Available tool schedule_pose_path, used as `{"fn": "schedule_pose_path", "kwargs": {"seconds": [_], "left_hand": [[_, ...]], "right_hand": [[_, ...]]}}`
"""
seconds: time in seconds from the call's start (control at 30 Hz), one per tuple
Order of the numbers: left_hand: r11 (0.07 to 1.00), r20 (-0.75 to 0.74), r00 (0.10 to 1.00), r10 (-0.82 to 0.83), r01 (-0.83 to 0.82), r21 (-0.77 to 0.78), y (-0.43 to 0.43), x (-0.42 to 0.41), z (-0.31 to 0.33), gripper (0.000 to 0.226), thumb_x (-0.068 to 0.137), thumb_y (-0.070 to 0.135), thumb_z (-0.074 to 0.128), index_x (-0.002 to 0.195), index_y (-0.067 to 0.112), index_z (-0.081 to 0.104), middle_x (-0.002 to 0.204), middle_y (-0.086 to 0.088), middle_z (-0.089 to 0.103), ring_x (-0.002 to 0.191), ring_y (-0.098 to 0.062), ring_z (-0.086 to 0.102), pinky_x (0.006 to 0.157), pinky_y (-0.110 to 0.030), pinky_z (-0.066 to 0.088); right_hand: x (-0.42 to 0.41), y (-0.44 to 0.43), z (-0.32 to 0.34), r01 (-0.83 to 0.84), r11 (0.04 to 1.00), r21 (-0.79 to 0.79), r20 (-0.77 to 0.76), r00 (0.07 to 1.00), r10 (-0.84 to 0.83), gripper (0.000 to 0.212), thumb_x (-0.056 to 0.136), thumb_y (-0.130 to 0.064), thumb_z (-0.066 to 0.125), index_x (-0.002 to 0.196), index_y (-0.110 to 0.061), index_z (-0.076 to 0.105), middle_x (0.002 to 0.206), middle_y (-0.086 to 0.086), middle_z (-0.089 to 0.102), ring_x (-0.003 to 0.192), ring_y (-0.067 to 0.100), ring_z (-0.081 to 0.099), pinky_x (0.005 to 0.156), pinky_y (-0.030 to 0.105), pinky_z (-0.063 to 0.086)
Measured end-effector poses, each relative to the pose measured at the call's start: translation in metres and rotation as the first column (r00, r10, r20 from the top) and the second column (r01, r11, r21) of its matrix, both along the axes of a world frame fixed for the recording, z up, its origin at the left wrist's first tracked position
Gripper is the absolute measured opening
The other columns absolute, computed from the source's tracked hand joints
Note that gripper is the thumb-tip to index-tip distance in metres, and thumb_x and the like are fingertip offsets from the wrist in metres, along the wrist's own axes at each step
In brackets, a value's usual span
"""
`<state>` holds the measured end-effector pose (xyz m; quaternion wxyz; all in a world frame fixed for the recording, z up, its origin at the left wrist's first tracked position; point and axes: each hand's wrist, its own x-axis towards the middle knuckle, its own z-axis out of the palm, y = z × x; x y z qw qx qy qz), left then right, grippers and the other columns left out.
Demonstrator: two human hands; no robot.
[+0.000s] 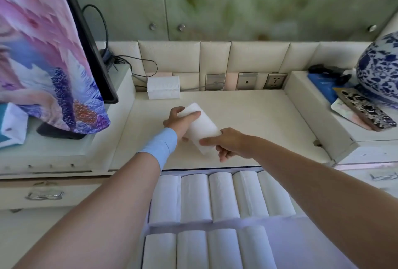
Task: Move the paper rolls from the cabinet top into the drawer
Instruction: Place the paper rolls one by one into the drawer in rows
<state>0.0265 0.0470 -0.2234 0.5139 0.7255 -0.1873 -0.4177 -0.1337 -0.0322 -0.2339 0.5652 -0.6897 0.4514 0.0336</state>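
Note:
A white paper roll (201, 127) is held over the middle of the cream cabinet top (247, 118). My left hand (179, 122) grips its far end and my right hand (228, 142) grips its near end. Another white paper roll (163, 87) lies at the back of the cabinet top against the wall. Below, the open drawer (280, 236) holds several white rolls in two rows, the far row (221, 196) and the near row (204, 249). The near row has a bare gap at its right end.
A screen draped in pink and purple cloth (49, 57) stands on the raised left block. A blue-and-white vase (379, 68) and a patterned tray (364, 111) sit on the raised right block. Wall sockets (247, 81) and cables line the back.

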Motion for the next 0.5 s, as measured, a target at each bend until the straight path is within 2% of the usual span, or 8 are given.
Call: {"fn": "schedule_pose_path", "kwargs": {"seconds": [0.07, 0.13, 0.17, 0.23, 0.33, 0.43, 0.5], "left_hand": [[0.999, -0.006, 0.999, 0.037, -0.036, 0.023, 0.013, -0.014, 0.007, 0.084, 0.06, 0.051, 0.081, 0.136, 0.044, 0.047, 0.137, -0.001, 0.04, 0.116, -0.034, 0.055, 0.082, -0.043, 0.059], [0.995, 0.033, 0.999, -0.039, 0.036, 0.091, 0.027, -0.029, 0.009, 0.079, 0.065, 0.047, 0.081, 0.137, 0.039, 0.051, 0.136, -0.001, 0.047, 0.114, -0.031, 0.059, 0.079, -0.039, 0.058], [0.988, 0.033, 0.994, -0.106, 0.101, 0.116, 0.034, -0.038, 0.008, 0.076, 0.065, 0.047, 0.082, 0.135, 0.035, 0.055, 0.133, -0.001, 0.055, 0.11, -0.029, 0.062, 0.079, -0.037, 0.058], [0.975, -0.024, 0.982, -0.185, 0.186, 0.12, 0.05, -0.058, 0.003, 0.065, 0.069, 0.045, 0.081, 0.127, 0.025, 0.061, 0.119, -0.003, 0.067, 0.101, -0.027, 0.068, 0.082, -0.039, 0.06], [0.966, -0.096, 0.97, -0.223, 0.233, 0.109, 0.068, -0.084, -0.005, 0.058, 0.071, 0.05, 0.079, 0.119, 0.021, 0.064, 0.111, -0.004, 0.071, 0.098, -0.026, 0.072, 0.084, -0.043, 0.061], [0.922, -0.108, 0.931, -0.348, 0.361, 0.14, 0.081, -0.11, -0.009, 0.049, 0.075, 0.054, 0.074, 0.114, 0.025, 0.067, 0.114, -0.005, 0.07, 0.102, -0.027, 0.07, 0.087, -0.043, 0.06], [0.872, -0.12, 0.886, -0.449, 0.463, 0.161, 0.088, -0.128, -0.01, 0.044, 0.08, 0.053, 0.071, 0.115, 0.027, 0.068, 0.118, -0.003, 0.068, 0.105, -0.026, 0.069, 0.09, -0.041, 0.059]], "right_hand": [[-0.014, 0.018, 0.008, -0.107, 0.993, -0.056, -0.124, 0.987, 0.099, 0.072, 0.073, -0.064, 0.074, 0.114, -0.007, 0.06, 0.087, 0.006, 0.062, 0.065, 0.021, 0.065, 0.07, 0.035, 0.055], [-0.029, 0.037, 0.012, -0.239, 0.958, -0.159, -0.298, 0.936, 0.184, 0.08, 0.065, -0.077, 0.066, 0.116, -0.014, 0.061, 0.096, 0.002, 0.063, 0.076, 0.02, 0.061, 0.069, 0.033, 0.048], [-0.035, 0.046, 0.01, -0.263, 0.948, -0.181, -0.318, 0.927, 0.197, 0.078, 0.063, -0.075, 0.067, 0.115, -0.017, 0.062, 0.096, 0.0, 0.062, 0.078, 0.02, 0.058, 0.068, 0.032, 0.044], [-0.049, 0.062, 0.01, -0.201, 0.961, -0.189, -0.224, 0.962, 0.157, 0.07, 0.063, -0.062, 0.071, 0.12, -0.023, 0.057, 0.104, -0.003, 0.063, 0.087, 0.018, 0.06, 0.065, 0.032, 0.048], [-0.071, 0.083, 0.018, -0.098, 0.96, -0.261, -0.159, 0.986, 0.057, 0.076, 0.065, -0.054, 0.076, 0.127, -0.025, 0.043, 0.116, -0.003, 0.061, 0.103, 0.02, 0.062, 0.068, 0.034, 0.055], [-0.098, 0.094, 0.023, -0.128, 0.936, -0.327, -0.304, 0.952, 0.024, 0.072, 0.066, -0.058, 0.077, 0.122, -0.022, 0.05, 0.112, -0.001, 0.064, 0.1, 0.022, 0.064, 0.077, 0.034, 0.055], [-0.121, 0.098, 0.022, -0.138, 0.947, -0.291, -0.38, 0.925, 0.018, 0.062, 0.063, -0.058, 0.077, 0.111, -0.023, 0.058, 0.104, -0.001, 0.068, 0.093, 0.021, 0.068, 0.079, 0.036, 0.06]]}}
